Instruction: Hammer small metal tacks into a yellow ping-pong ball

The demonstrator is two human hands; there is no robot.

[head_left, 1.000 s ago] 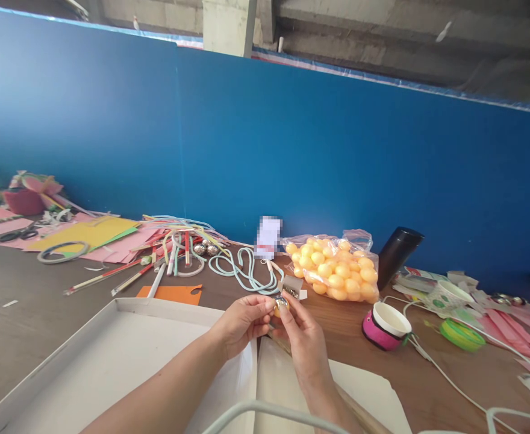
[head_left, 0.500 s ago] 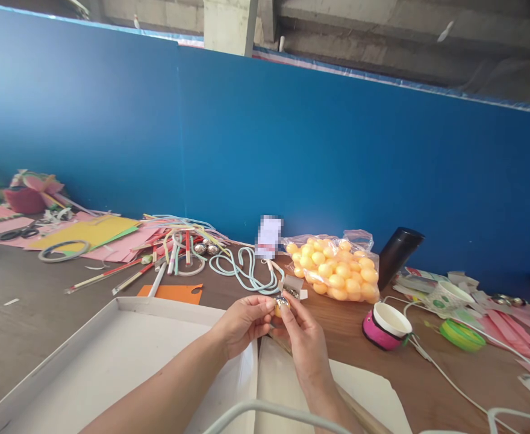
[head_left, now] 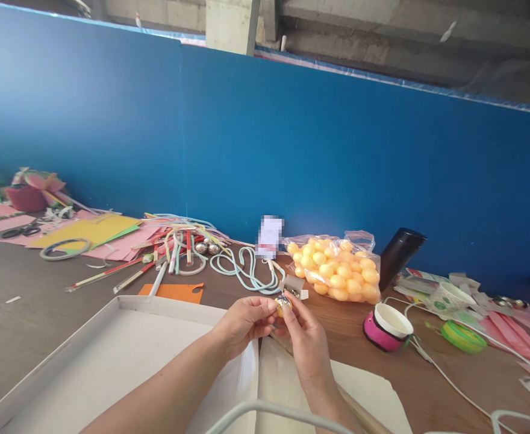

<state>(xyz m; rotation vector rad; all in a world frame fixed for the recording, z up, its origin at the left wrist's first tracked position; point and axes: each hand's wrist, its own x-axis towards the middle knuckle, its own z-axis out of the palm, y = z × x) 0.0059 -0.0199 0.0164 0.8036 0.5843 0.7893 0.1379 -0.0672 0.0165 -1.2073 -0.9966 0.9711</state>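
Note:
Between my two hands is a small orange ball (head_left: 283, 305) with a shiny silver covering over its upper part. My left hand (head_left: 250, 319) pinches it from the left between thumb and fingers. From the right, my right hand (head_left: 305, 331) grips it too, with its thumb on the near face. Just beyond my fingertips stands a small open white box (head_left: 294, 286) with shiny metal pieces in it. Behind it to the right lies a clear bag of orange balls (head_left: 337, 268). The lower side of the held ball is hidden by my fingers.
A white tray (head_left: 124, 301) extends under my left forearm. Pale blue tubing (head_left: 247, 274), an orange paper (head_left: 174, 292), silver balls (head_left: 207, 246) and coloured sheets (head_left: 93, 232) lie left. On the right are a pink-banded cup (head_left: 386, 328), a black bottle (head_left: 398, 256) and white cables (head_left: 450, 386).

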